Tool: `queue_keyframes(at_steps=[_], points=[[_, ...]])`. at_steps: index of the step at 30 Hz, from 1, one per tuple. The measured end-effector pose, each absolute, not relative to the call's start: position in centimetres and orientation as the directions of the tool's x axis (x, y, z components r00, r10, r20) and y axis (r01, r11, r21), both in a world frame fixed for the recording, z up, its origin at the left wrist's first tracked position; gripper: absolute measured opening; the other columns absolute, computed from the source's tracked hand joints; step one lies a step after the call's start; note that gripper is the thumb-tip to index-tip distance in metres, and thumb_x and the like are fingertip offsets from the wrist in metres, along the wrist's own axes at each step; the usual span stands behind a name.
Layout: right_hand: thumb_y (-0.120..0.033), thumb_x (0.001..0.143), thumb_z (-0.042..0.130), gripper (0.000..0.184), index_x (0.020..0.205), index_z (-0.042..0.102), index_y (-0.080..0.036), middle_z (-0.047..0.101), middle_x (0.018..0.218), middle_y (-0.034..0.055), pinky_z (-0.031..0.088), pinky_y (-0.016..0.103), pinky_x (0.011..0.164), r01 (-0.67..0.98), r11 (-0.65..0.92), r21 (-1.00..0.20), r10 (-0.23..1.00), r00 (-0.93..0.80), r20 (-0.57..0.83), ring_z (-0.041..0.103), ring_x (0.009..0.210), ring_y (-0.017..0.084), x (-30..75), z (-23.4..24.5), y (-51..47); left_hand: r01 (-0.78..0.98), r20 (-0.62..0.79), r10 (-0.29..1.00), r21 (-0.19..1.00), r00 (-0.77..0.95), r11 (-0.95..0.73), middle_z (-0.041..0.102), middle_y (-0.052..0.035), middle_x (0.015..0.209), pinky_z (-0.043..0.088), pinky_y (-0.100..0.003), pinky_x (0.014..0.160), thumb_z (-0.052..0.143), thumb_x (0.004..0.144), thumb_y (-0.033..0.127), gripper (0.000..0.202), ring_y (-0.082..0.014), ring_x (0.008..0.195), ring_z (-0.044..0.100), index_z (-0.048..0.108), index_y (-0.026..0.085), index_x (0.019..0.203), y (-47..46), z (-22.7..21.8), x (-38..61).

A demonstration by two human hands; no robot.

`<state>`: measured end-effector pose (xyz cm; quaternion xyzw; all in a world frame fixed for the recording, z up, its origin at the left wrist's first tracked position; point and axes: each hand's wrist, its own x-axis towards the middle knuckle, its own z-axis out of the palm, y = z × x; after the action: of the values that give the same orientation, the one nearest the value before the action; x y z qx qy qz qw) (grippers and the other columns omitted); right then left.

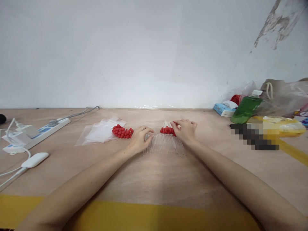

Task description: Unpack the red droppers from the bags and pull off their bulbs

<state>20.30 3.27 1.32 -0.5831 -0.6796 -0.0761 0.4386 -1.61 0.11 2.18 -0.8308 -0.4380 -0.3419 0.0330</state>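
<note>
Judging by the red caps already on some clear tubes between the hands, capping looks partly done: right hand fingers pinch a tube's capped end, left hand fingers curl on the row's edge, and loose red stoppers wait beyond them.

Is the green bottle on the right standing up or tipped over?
Tipped. The green bottle leans at a slant, its white cap pointing up and right toward the bags behind it, its base down on the table.
</note>
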Motion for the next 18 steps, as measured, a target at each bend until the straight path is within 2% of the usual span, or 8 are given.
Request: queue_keyframes(at_steps=[3, 5, 8, 10, 13, 15, 18], points=[[-0.035, 0.082, 0.046, 0.024, 0.087, 0.066, -0.023, 0.067, 0.082, 0.0029, 0.027, 0.040, 0.085, 0.776, 0.400, -0.487, 0.697, 0.088, 0.712, 0.055, 0.081, 0.018, 20.8, 2.3, 2.3, 0.758, 0.704, 0.614, 0.165, 0.358, -0.631, 0.054, -0.0096, 0.107, 0.041, -0.037, 0.087, 0.048, 0.083, 0.025, 0.033, -0.0216, 0.101, 0.051, 0.049, 0.017, 0.115, -0.2, 2.5, -1.7], [-0.033, 0.080, 0.048, 0.023, 0.090, 0.065, -0.022, 0.067, 0.086, 0.0038, 0.034, 0.036, 0.082, 0.706, 0.510, -0.491, 0.679, 0.019, 0.733, 0.055, 0.081, 0.018, 21.2, 2.7, 1.0, 0.756, 0.739, 0.538, 0.060, 0.405, -0.652, 0.050, -0.0119, 0.117, 0.038, -0.039, 0.091, 0.045, 0.085, 0.026, 0.039, -0.0229, 0.108, 0.047, 0.043, 0.017, 0.123, -0.4, 2.9, -1.5], [-0.032, 0.080, 0.049, 0.024, 0.096, 0.063, -0.021, 0.065, 0.086, 0.0051, 0.041, 0.032, 0.075, 0.600, 0.643, -0.475, 0.670, -0.140, 0.729, 0.054, 0.082, 0.017, 21.7, 2.5, -1.5, 0.723, 0.719, 0.457, -0.091, 0.524, -0.685, 0.045, -0.0116, 0.126, 0.035, -0.041, 0.093, 0.043, 0.087, 0.028, 0.040, -0.0252, 0.116, 0.041, 0.040, 0.020, 0.126, -0.8, 3.0, -1.2], [-0.030, 0.081, 0.049, 0.024, 0.100, 0.062, -0.022, 0.064, 0.088, 0.0051, 0.042, 0.032, 0.076, 0.540, 0.688, -0.485, 0.672, -0.221, 0.707, 0.054, 0.083, 0.017, 21.9, 1.9, -2.9, 0.705, 0.691, 0.459, -0.104, 0.558, -0.701, 0.049, -0.0111, 0.121, 0.038, -0.039, 0.088, 0.041, 0.088, 0.028, 0.037, -0.0239, 0.110, 0.045, 0.042, 0.021, 0.125, -1.3, 2.5, -1.0], [-0.026, 0.083, 0.047, 0.022, 0.100, 0.061, -0.024, 0.064, 0.091, 0.0043, 0.041, 0.034, 0.080, 0.504, 0.727, -0.466, 0.653, -0.298, 0.697, 0.054, 0.086, 0.016, 21.8, 0.7, -4.3, 0.683, 0.640, 0.503, -0.045, 0.580, -0.729, 0.059, -0.0086, 0.096, 0.043, -0.031, 0.076, 0.034, 0.091, 0.027, 0.030, -0.0175, 0.086, 0.055, 0.051, 0.019, 0.115, -2.3, 1.0, -1.2], [-0.028, 0.083, 0.048, 0.021, 0.099, 0.061, -0.024, 0.064, 0.092, 0.0044, 0.038, 0.036, 0.082, 0.536, 0.750, -0.387, 0.618, -0.359, 0.700, 0.053, 0.089, 0.017, 21.6, 0.0, -4.8, 0.664, 0.602, 0.518, -0.028, 0.608, -0.747, 0.060, -0.0067, 0.084, 0.043, -0.029, 0.071, 0.032, 0.092, 0.026, 0.029, -0.0157, 0.077, 0.055, 0.055, 0.017, 0.107, -3.0, 0.0, -1.6], [-0.037, 0.078, 0.056, 0.023, 0.095, 0.063, -0.024, 0.065, 0.091, 0.0048, 0.032, 0.039, 0.084, 0.608, 0.760, -0.231, 0.557, -0.424, 0.714, 0.053, 0.087, 0.019, 21.0, -0.5, -5.1, 0.651, 0.591, 0.513, -0.027, 0.622, -0.758, 0.061, -0.0056, 0.080, 0.041, -0.029, 0.070, 0.035, 0.091, 0.025, 0.026, -0.0155, 0.075, 0.054, 0.056, 0.017, 0.103, -3.8, -0.6, -2.1]])
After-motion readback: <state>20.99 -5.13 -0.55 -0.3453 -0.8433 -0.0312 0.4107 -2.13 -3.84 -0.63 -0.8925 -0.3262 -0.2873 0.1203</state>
